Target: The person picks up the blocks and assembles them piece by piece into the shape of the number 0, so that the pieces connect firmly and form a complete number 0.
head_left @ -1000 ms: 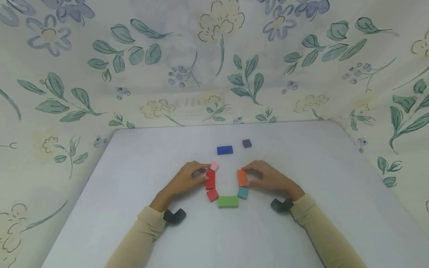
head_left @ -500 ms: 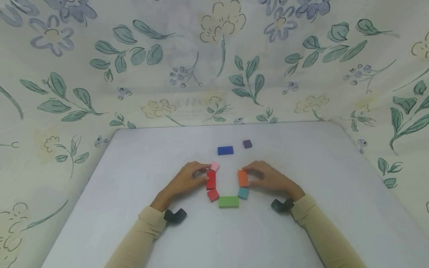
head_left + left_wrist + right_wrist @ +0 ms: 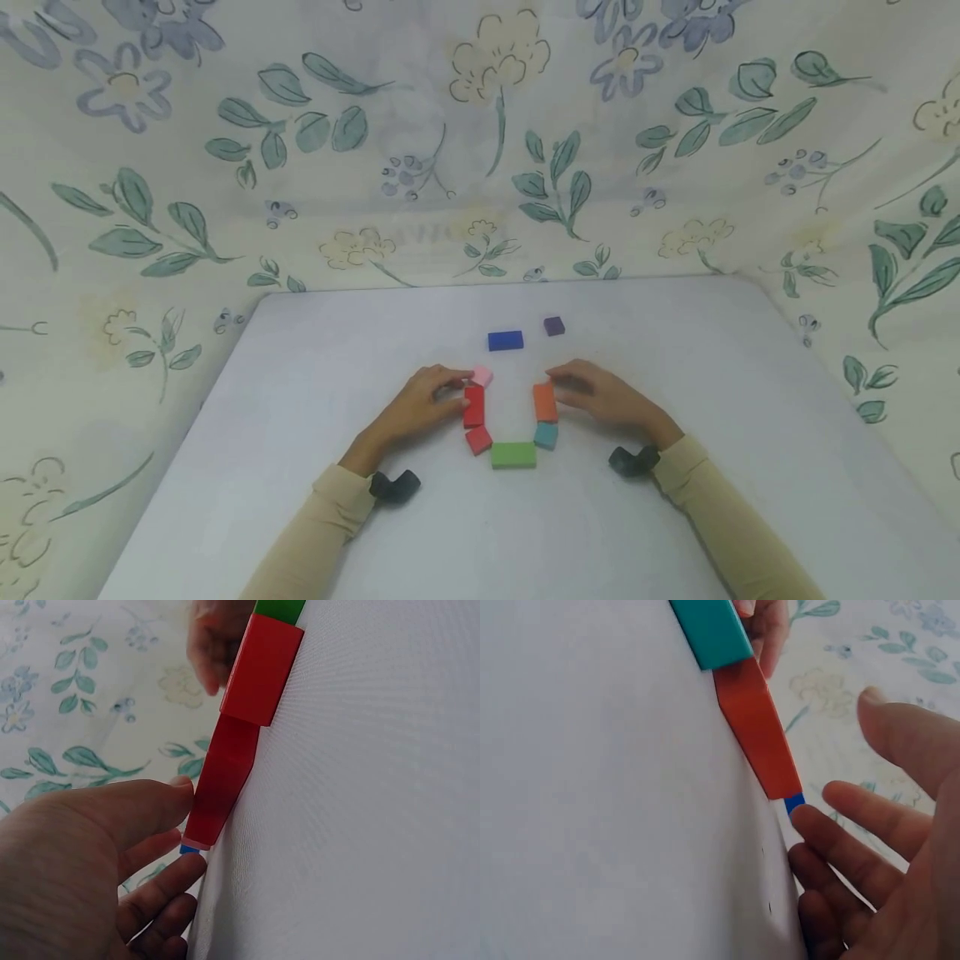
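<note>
Wooden-looking blocks form a U on the white table. My left hand has its thumb against the long red block and its index fingertip at the small pink block; its fingers are not wrapped round either. Below them sits a small red block, then a long green block at the bottom. On the other side, a small teal block adjoins the orange block. My right hand is beside the orange block, thumb and fingers spread apart in the right wrist view, gripping nothing.
A blue block and a small purple block lie farther back on the white table. Floral cloth hangs behind the table's far edge. Dark wrist-worn devices sit at both cuffs.
My right thumb and index finger have come off the orange block, which they held by its ends. My left hand stays at the red and pink blocks. The view has shifted slightly.
</note>
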A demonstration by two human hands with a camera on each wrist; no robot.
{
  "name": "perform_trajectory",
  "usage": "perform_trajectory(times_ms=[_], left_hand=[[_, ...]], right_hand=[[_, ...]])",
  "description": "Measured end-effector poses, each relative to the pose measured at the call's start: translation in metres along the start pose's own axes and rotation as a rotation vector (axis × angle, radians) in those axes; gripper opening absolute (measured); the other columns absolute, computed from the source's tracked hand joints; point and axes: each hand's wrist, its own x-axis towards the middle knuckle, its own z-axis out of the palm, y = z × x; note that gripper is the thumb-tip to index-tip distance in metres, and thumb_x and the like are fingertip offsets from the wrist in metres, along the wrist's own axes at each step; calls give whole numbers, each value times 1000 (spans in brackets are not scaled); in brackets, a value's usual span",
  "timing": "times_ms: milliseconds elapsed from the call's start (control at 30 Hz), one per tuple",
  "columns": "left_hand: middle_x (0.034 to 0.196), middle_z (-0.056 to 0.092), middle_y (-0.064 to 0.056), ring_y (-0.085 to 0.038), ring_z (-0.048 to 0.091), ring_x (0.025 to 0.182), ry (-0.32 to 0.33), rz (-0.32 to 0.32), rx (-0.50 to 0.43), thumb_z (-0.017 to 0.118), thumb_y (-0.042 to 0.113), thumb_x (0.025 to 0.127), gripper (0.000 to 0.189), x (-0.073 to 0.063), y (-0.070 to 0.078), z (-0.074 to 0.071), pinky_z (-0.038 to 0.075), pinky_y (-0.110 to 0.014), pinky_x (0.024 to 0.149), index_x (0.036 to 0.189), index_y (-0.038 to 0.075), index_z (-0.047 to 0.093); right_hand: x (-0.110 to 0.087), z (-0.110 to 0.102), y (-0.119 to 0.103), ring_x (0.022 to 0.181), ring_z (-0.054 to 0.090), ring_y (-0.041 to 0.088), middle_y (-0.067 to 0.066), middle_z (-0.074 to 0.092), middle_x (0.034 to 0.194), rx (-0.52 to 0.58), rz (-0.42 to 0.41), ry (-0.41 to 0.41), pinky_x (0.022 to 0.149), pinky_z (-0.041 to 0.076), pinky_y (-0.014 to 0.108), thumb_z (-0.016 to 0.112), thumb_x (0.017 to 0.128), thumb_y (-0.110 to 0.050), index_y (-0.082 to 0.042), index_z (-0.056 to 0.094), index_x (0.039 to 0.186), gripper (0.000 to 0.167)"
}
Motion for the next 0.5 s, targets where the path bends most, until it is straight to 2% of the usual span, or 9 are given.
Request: perform_trajectory(times_ms=[100, 300, 367, 500], left_hand=[[122, 67, -2, -26, 53, 124, 10, -3, -10, 71, 31, 92, 49, 0, -1, 0, 41, -53, 107, 138, 19, 59], [123, 66, 0, -26, 52, 126, 7, -49, -40, 72, 34, 90, 52, -2, -4, 2, 40, -55, 108, 138, 22, 59], [123, 66, 0, -25, 51, 127, 3, -54, -46, 73, 34, 89, 53, -2, -5, 3, 40, -54, 109, 139, 23, 58], [122, 66, 0, -25, 52, 125, 9, -42, -50, 73, 33, 89, 53, -2, -4, 4, 40, -54, 108, 139, 22, 58]], right_hand=[[5, -5, 0, 136, 49, 16, -13, 58, 137, 15, 52, 17, 114, 40, 47, 60, 97, -49, -35, 57, 134, 40], [19, -21, -2, 126, 58, 24, -3, 63, 133, 7, 54, 30, 108, 46, 49, 58, 99, -43, -24, 60, 132, 38], [25, -27, 0, 122, 59, 24, -2, 63, 131, -8, 93, 45, 105, 47, 49, 57, 99, -45, -24, 61, 130, 37], [37, -41, 6, 123, 57, 25, -1, 64, 129, -33, 168, 130, 105, 47, 49, 55, 101, -44, -23, 63, 127, 35]])
